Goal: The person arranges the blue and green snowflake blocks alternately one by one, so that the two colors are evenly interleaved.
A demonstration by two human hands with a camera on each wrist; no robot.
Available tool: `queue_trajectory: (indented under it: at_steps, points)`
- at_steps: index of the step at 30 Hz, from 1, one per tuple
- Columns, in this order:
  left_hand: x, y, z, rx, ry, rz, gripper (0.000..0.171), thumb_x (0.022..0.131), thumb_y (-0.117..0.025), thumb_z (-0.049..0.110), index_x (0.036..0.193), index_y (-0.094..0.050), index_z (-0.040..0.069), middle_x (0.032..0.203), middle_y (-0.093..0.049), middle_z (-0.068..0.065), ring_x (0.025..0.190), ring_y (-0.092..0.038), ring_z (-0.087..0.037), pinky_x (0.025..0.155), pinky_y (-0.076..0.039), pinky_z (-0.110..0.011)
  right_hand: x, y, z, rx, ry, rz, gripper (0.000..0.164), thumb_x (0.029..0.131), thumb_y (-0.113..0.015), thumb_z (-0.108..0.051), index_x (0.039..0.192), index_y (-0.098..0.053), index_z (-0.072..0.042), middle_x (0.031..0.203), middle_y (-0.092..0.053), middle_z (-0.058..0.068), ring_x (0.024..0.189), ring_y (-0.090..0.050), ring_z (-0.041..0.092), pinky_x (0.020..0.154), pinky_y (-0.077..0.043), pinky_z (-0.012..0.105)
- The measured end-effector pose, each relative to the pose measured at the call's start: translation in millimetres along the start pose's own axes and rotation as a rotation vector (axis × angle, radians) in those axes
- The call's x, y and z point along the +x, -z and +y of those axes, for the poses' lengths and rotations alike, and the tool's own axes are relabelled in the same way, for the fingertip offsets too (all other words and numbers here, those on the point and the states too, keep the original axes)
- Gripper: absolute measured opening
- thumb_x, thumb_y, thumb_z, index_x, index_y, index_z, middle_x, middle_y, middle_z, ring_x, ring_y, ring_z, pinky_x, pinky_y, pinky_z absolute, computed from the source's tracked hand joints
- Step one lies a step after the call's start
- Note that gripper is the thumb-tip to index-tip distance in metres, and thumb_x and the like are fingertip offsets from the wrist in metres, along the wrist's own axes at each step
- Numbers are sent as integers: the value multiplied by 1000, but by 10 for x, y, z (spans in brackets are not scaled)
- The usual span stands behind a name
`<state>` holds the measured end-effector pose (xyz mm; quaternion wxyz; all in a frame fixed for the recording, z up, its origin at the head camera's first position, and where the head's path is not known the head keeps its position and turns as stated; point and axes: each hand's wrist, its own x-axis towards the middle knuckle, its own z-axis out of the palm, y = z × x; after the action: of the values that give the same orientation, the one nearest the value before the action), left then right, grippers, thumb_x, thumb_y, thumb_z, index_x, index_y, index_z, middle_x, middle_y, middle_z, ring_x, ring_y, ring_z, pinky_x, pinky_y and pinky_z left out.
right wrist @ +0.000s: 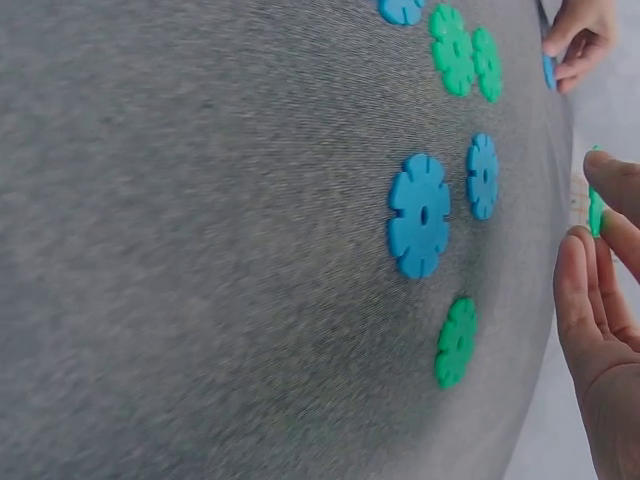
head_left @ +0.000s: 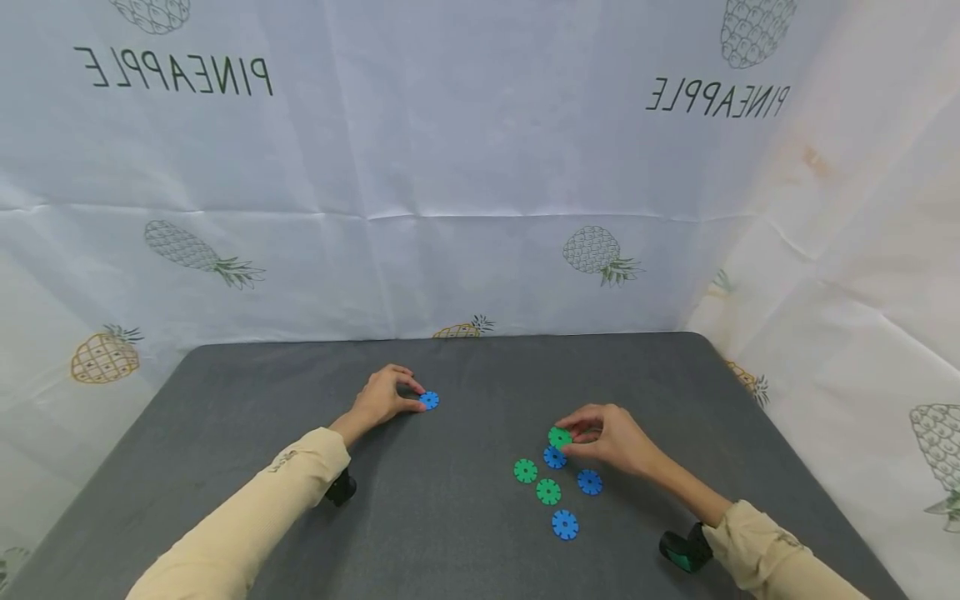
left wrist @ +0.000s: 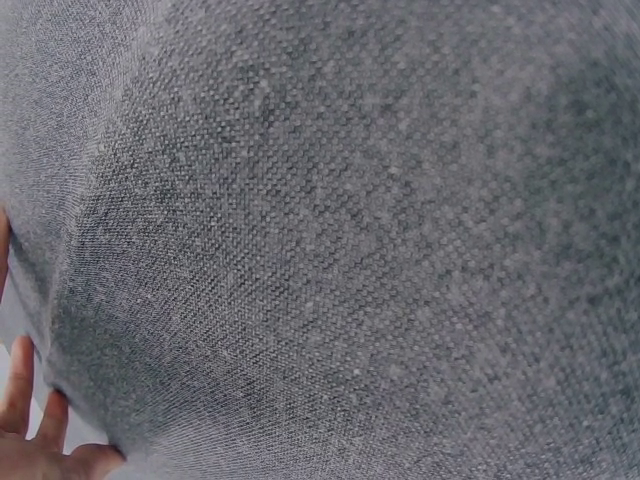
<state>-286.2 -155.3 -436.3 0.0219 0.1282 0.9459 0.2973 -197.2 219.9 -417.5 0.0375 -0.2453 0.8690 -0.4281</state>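
My left hand (head_left: 381, 398) pinches a blue notched disc (head_left: 429, 401) between thumb and fingers, over the far middle of the dark table. That blue disc (right wrist: 549, 70) also shows edge-on in the right wrist view. Farther right, my right hand (head_left: 611, 437) pinches a green notched disc (head_left: 560, 437); in the right wrist view this green disc (right wrist: 596, 200) stands on edge between thumb and fingertips. In the head view it overlaps a blue disc (head_left: 555, 457) on the table. Only fingers of the left hand (left wrist: 45, 450) appear in the left wrist view, its disc out of sight.
Near the right hand lie two green discs (head_left: 525, 471), a blue disc (head_left: 589, 482) and a nearer blue disc (head_left: 565, 525). Another green disc (right wrist: 457, 342) lies on the grey cloth, hidden in the head view. A pineapple-print curtain (head_left: 480, 167) hangs behind the table (head_left: 435, 517).
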Motion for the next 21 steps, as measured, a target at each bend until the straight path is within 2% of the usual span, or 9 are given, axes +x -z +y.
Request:
queue_trajectory:
  at_steps: [9,21]
  points:
    - [-12,1,26,0,-9,2,18,77,-82,19,93,-77,12,129,-56,-16,122,-48,-39,95,-41,-59,156,-64,18,11,-3,21,28,79,-79,-9,104,-72,0,90,-67,8,79,-63,12,72,-55,22]
    - [-30,11,25,-11,-19,20,18,77,-82,18,92,-77,10,128,-56,-17,121,-48,-41,95,-40,-60,420,-137,59,-28,-16,47,26,79,-79,-14,103,-74,-5,88,-70,4,77,-65,10,67,-54,25]
